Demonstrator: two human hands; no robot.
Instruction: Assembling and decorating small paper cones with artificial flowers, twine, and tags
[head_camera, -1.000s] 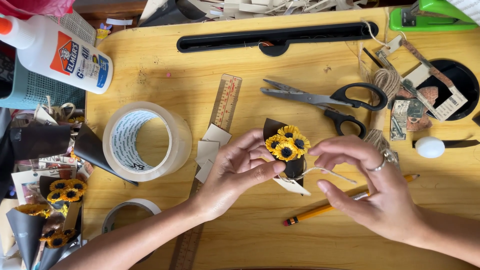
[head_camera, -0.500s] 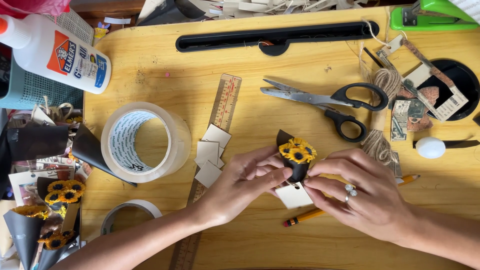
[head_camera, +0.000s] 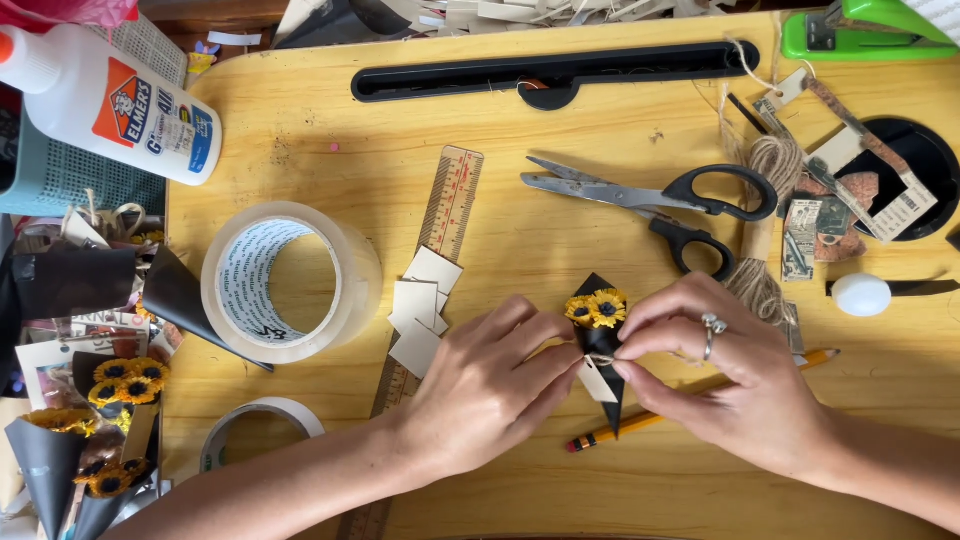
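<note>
Closest in, the left hand (head_camera: 490, 385) and right hand (head_camera: 735, 385) meet over the tiny bouquet (head_camera: 600, 350), each pinching an end of thin twine at its waist. The bouquet lies on the wooden tabletop (head_camera: 560, 130) between the fingertips, its black paper cone pointing toward the person, yellow sunflowers at the top, a small cream tag (head_camera: 597, 382) hanging from the tie. So the wrap looks done and the tag on; by my reading the knot is what's left. A yellow pencil (head_camera: 690, 400) runs under the right hand. At the left edge, finished bouquets (head_camera: 90, 440) are piled. Farther out: blank tags (head_camera: 420, 310), a tape roll (head_camera: 285, 280), ruler (head_camera: 450, 205), scissors (head_camera: 660, 200), a twine bundle (head_camera: 765, 220), and glue bottle (head_camera: 110, 100).
</note>
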